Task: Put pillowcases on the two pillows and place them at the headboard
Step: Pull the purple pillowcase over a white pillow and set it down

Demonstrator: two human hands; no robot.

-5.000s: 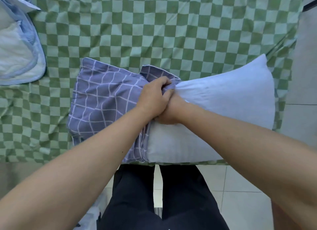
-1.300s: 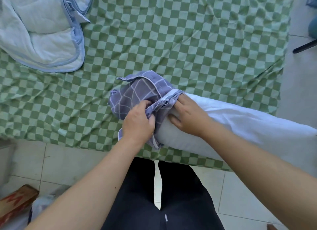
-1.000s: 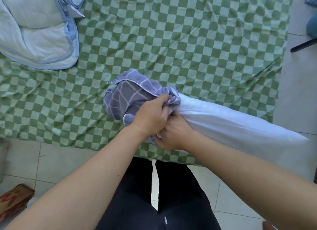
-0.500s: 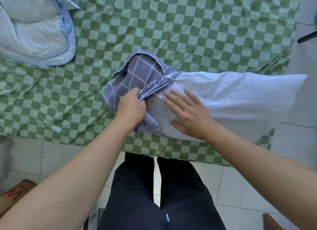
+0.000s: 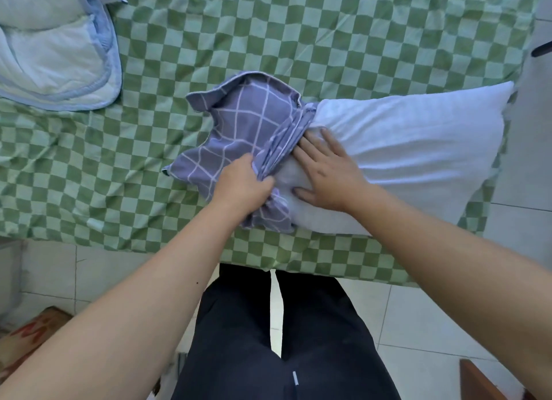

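Observation:
A white pillow (image 5: 403, 148) lies across the near edge of the bed, its right end reaching the bed's right side. A purple pillowcase (image 5: 239, 125) with a white grid pattern covers only the pillow's left end and is bunched up there. My left hand (image 5: 242, 186) grips the gathered edge of the pillowcase. My right hand (image 5: 325, 169) lies flat with fingers spread on the bare pillow, right beside that edge. No second pillow is in view.
The bed wears a green checked sheet (image 5: 268, 32). A light blue quilt (image 5: 50, 44) is heaped at the far left. My dark trousers (image 5: 280, 340) stand against the bed's near edge on a tiled floor (image 5: 433, 325). A patterned thing (image 5: 33, 337) lies low left.
The pillow was lifted and tilted, and now lies flat across the bed. My right hand let go of the pillowcase edge and presses flat on the pillow. My left hand keeps its grip.

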